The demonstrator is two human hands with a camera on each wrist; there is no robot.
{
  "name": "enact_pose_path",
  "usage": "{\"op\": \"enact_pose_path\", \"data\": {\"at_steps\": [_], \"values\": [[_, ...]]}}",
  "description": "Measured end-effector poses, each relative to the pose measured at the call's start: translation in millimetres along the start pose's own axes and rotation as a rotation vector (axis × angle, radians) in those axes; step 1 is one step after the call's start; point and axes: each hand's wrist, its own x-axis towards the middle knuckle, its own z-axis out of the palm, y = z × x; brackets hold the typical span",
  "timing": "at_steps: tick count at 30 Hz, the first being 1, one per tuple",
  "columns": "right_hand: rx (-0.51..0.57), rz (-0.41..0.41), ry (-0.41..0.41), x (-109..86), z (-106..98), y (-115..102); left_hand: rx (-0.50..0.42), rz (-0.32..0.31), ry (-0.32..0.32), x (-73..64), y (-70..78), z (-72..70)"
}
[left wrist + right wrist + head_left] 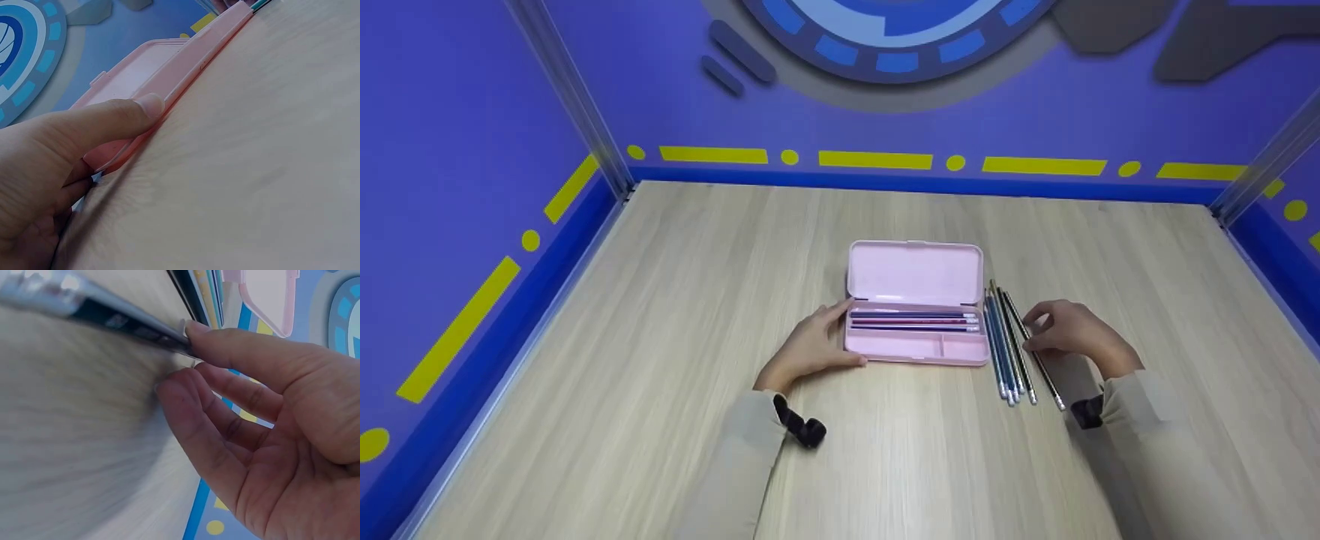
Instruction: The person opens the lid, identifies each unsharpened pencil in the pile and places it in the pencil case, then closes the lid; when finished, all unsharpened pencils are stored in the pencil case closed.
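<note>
A pink pencil case (904, 358) lies with its lid (915, 271) raised at the back. Several pencils (911, 321) rest in its rear compartment. My left hand (814, 345) grips the case's left end, thumb along the front wall and fingers round the side; in the left wrist view the thumb (121, 118) presses the pink wall. To the right of the case, my right hand (1072, 334) pinches a dark pencil (1041, 367) between thumb and fingertips. Its eraser end points toward me, angled away from the loose pencils (1006, 352) beside the case.
The wooden table (697, 300) is bounded by blue-purple panels (660, 97) at the back and sides. Two small front compartments (892, 345) of the case hold no pencils. Black wrist cameras (802, 427) sit at both cuffs.
</note>
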Motion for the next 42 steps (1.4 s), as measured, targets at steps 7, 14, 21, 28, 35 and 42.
{"op": "enact_pose_path", "data": {"at_steps": [7, 14, 21, 28, 35, 42], "values": [[0.014, 0.033, 0.021, -1.5, -1, 3, 0.018, 0.010, 0.001, 0.5, 1.5, 0.9], [0.050, 0.036, -0.038, -3.2, -2, 5, -0.002, 0.000, -0.001, 0.7, 0.3, 1.9], [0.097, 0.047, -0.044, -1.4, -3, 10, -0.004, -0.014, -0.004, 1.0, -1.0, 2.1], [0.098, 0.007, 0.011, 0.4, -3, 13, 0.012, 0.012, 0.001, 1.4, -1.9, 2.4], [0.125, -0.026, 0.061, 0.9, -6, 7, 0.023, 0.016, 0.004, 0.5, -0.9, 1.6], [0.129, -0.068, 0.112, 1.3, -9, -5, 0.016, 0.032, 0.007, -0.6, 0.4, 0.5]]}}
